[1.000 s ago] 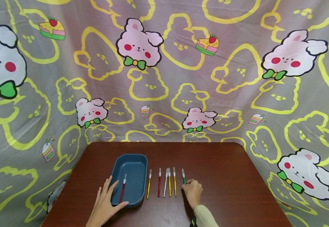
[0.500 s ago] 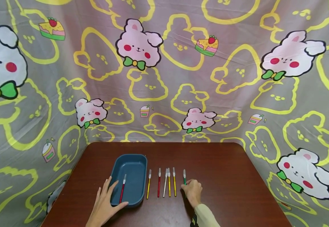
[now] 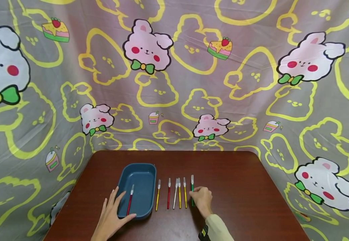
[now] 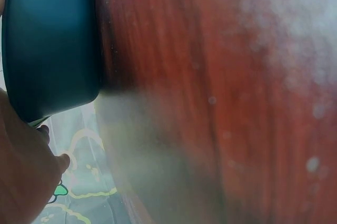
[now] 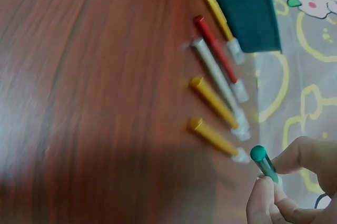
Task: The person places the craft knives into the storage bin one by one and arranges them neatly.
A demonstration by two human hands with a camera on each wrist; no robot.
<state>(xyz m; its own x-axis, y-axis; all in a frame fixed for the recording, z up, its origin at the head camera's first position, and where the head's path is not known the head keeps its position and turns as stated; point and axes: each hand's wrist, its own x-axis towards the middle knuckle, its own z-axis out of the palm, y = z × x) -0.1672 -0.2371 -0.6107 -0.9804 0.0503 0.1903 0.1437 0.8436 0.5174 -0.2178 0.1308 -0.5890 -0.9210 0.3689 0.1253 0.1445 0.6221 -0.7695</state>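
Observation:
My right hand (image 3: 203,201) pinches a green craft knife (image 3: 192,188) with a clear cap between thumb and fingers. In the right wrist view the green handle's butt end sticks out from the fingertips. Left of it, several capped craft knives lie side by side: two yellow, a silver one (image 3: 175,197), a red one (image 3: 168,197) and another yellow one (image 3: 157,197) nearest the tray. My left hand (image 3: 109,216) rests spread at the near left corner of the blue tray (image 3: 151,190), thumb over the near rim. A red craft knife (image 3: 129,203) lies inside the tray.
The brown wooden table (image 3: 237,187) has rounded far corners. A grey cloth (image 3: 174,83) printed with bunnies hangs behind it and along both sides. The tray's wall (image 4: 52,39) stands upright in the left wrist view.
My right hand has shifted slightly left with the green craft knife, whose cap now points straighter away and whose handle shows more. My left hand and the tray stay put.

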